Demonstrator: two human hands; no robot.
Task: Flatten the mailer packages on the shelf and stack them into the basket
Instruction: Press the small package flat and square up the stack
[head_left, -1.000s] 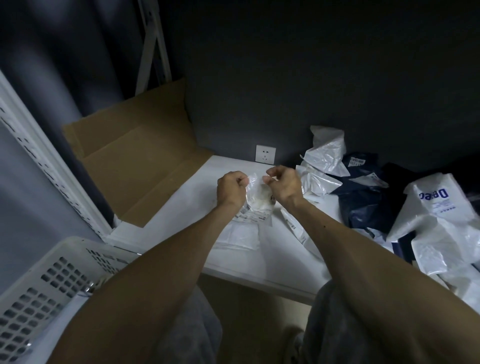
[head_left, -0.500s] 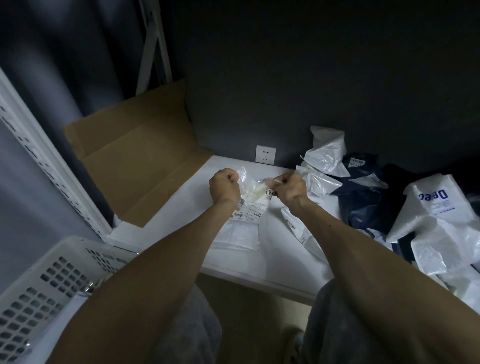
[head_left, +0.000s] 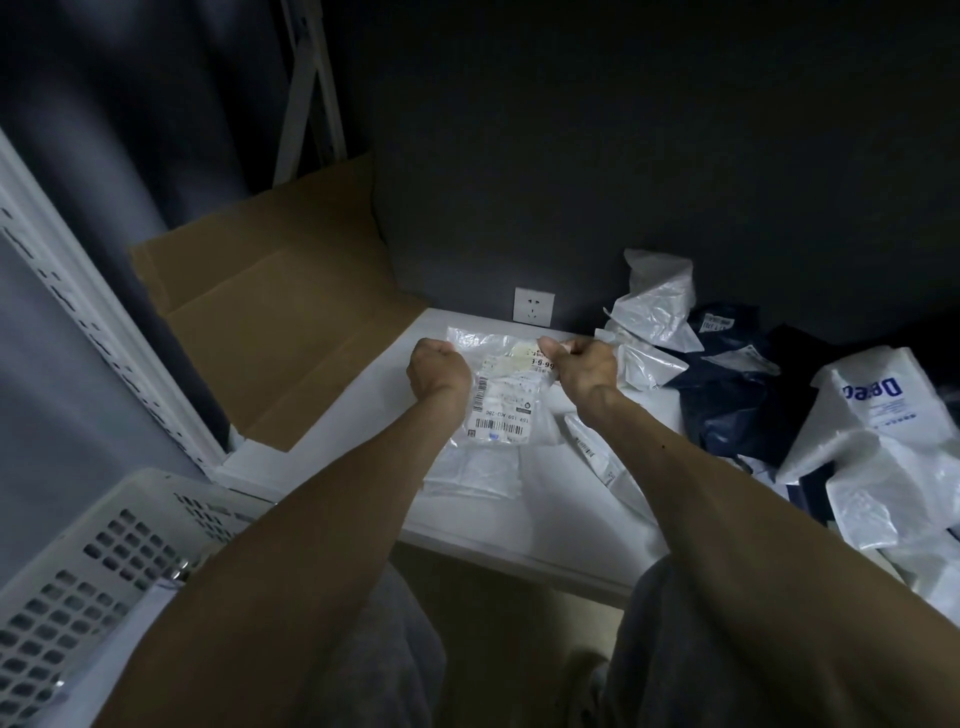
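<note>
At the centre of the frame the left hand and the right hand each hold an upper corner of a clear plastic mailer with a barcoded shipping label. Both hands are closed into fists around the film. A second ago the fists were almost together and the mailer was bunched into a wad between them. Now they have drawn apart and the film is stretched into a broad, mostly smooth sheet, label facing up, held just above the white shelf.

This mailer looks close to flattened, and laying it down or pressing out the last wrinkles seems the likely next step. Under its lower edge lies an already flat white mailer. The white perforated basket waits at lower left, and a heap of crumpled white and navy mailers at right is not yet handled.
</note>
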